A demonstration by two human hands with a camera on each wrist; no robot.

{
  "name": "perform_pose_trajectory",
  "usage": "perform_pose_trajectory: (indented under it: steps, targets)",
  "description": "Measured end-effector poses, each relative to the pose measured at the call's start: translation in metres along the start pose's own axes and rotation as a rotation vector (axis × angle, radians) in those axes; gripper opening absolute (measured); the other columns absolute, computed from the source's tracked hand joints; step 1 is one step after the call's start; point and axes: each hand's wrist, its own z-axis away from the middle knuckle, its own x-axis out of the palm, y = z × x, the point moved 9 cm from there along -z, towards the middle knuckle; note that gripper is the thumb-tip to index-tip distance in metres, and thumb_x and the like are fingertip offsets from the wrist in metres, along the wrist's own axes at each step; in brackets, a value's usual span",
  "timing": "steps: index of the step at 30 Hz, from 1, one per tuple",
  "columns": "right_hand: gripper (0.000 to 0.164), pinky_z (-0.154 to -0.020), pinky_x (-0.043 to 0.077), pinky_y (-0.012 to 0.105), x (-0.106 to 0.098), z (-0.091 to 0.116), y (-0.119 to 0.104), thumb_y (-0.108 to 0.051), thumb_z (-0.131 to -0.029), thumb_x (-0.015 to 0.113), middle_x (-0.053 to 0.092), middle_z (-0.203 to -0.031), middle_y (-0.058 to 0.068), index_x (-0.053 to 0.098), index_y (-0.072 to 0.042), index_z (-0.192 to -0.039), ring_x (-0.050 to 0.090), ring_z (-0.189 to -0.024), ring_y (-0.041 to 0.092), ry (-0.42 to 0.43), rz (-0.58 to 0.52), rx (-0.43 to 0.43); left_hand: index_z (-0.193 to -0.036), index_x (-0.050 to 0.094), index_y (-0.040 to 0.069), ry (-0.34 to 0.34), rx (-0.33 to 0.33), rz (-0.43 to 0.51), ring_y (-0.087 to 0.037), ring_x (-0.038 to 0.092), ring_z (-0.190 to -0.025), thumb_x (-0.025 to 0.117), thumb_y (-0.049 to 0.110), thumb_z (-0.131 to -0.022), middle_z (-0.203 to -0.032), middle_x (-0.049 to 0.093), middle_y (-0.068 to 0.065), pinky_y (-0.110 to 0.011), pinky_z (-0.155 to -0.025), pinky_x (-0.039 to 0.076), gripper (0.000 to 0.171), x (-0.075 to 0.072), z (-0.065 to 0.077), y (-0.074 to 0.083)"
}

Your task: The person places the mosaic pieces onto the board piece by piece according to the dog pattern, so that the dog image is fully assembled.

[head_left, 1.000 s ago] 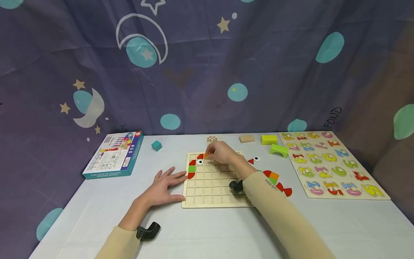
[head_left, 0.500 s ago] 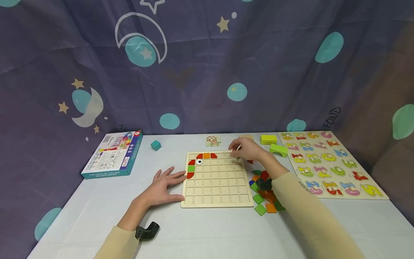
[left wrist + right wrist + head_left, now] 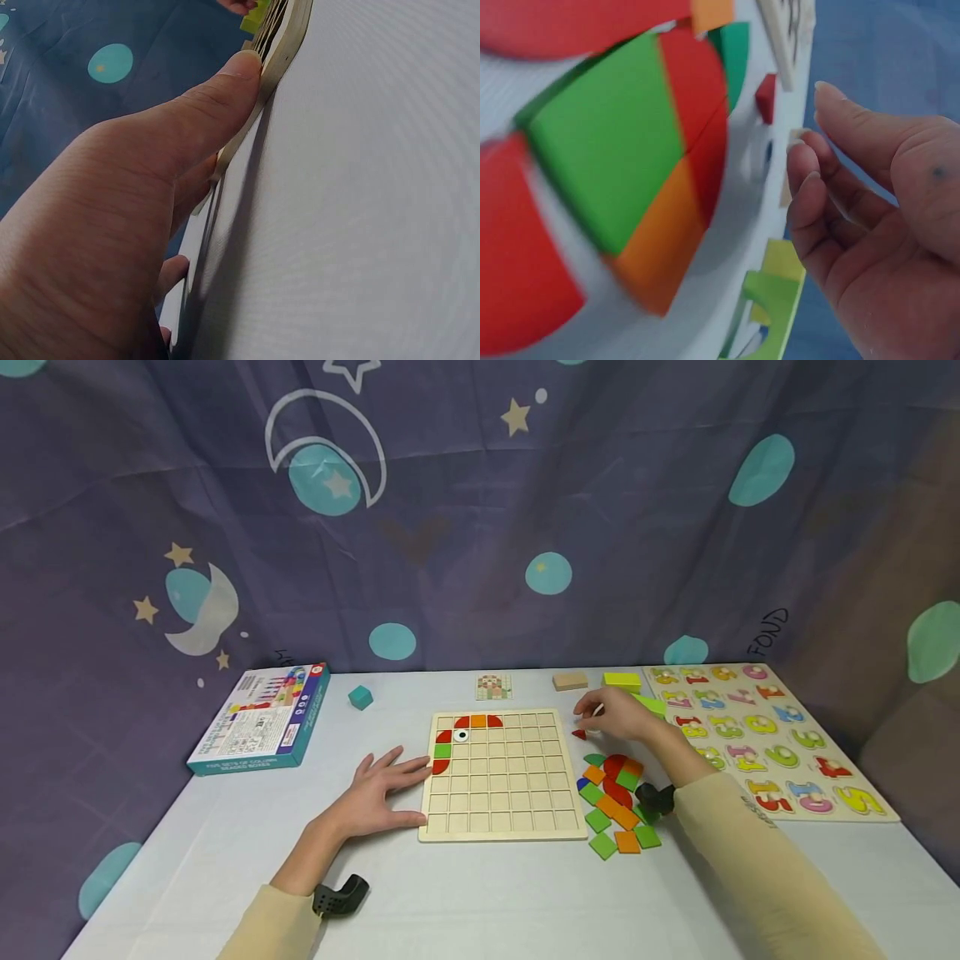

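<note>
My left hand [image 3: 381,797] lies with spread, straight fingers at the left edge of a wooden grid board [image 3: 510,781]. In the left wrist view, its thumb [image 3: 225,90] rests against the board's edge. Red rounded tiles, a green square [image 3: 443,750], an orange square [image 3: 478,722] and an eye tile [image 3: 461,736] sit in the board's upper left cells. My right hand [image 3: 621,717] is over the table right of the board, fingers loosely bent, thumb apart from them, nothing between. Near its fingertips lies a small red triangle [image 3: 579,735]; a blurred white tile [image 3: 760,161] is beside it.
Loose green, orange and red tiles [image 3: 628,841] lie right of the board. Behind stand a patterned card [image 3: 493,687], a plain wooden block [image 3: 570,682] and yellow and green blocks [image 3: 622,680]. A number puzzle [image 3: 780,752] lies far right; a teal cube [image 3: 361,697] and box [image 3: 258,718] are left.
My right hand has left the board's top row and moved right to beside the red triangle. The orange square and a red rounded tile there are now uncovered. My left hand stays put.
</note>
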Motion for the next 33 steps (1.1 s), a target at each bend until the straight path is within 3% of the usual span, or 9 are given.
perform_pose_trajectory:
  steps: [7, 17, 22, 33]
  targets:
    - [0.018, -0.084, 0.052, 0.037, 0.002, 0.005, 0.015, -0.005, -0.091, 0.074, 0.065, -0.095, 0.009, 0.07, 0.002, -0.108, 0.056, -0.089, 0.027, -0.009, 0.032, 0.046, -0.145, 0.058, 0.018, 0.005, 0.001, 0.0, -0.038, 0.015, -0.151, 0.079, 0.059, -0.079, -0.155, 0.044, 0.005, -0.067, -0.115, -0.002, 0.08, 0.0, 0.0, 0.0]
    - [0.021, -0.09, 0.053, 0.043, 0.003, 0.008, 0.022, -0.006, -0.092, 0.074, 0.064, -0.098, 0.011, 0.069, 0.003, -0.11, 0.056, -0.091, 0.029, -0.008, 0.085, 0.101, -0.145, 0.058, 0.018, 0.005, 0.002, -0.003, -0.038, 0.016, -0.151, 0.079, 0.059, -0.079, -0.155, 0.044, 0.005, -0.067, -0.115, -0.001, 0.08, -0.001, 0.001, 0.001]
    - [0.016, -0.085, 0.052, 0.039, 0.003, 0.008, 0.023, -0.005, -0.091, 0.074, 0.061, -0.093, 0.009, 0.066, -0.001, -0.104, 0.054, -0.088, 0.027, 0.001, 0.074, 0.1, -0.145, 0.058, 0.018, 0.004, 0.0, -0.003, -0.038, 0.016, -0.151, 0.079, 0.059, -0.079, -0.155, 0.045, 0.005, -0.067, -0.114, -0.001, 0.08, -0.001, 0.001, 0.001]
    - [0.007, -0.074, 0.047, 0.034, -0.001, 0.006, 0.011, -0.003, -0.093, 0.071, 0.057, -0.086, 0.005, 0.066, -0.004, -0.098, 0.053, -0.083, 0.024, 0.023, 0.041, 0.009, -0.145, 0.058, 0.018, 0.006, 0.002, 0.004, -0.038, 0.016, -0.151, 0.079, 0.058, -0.08, -0.155, 0.045, 0.005, -0.068, -0.114, -0.001, 0.079, -0.001, 0.0, 0.001]
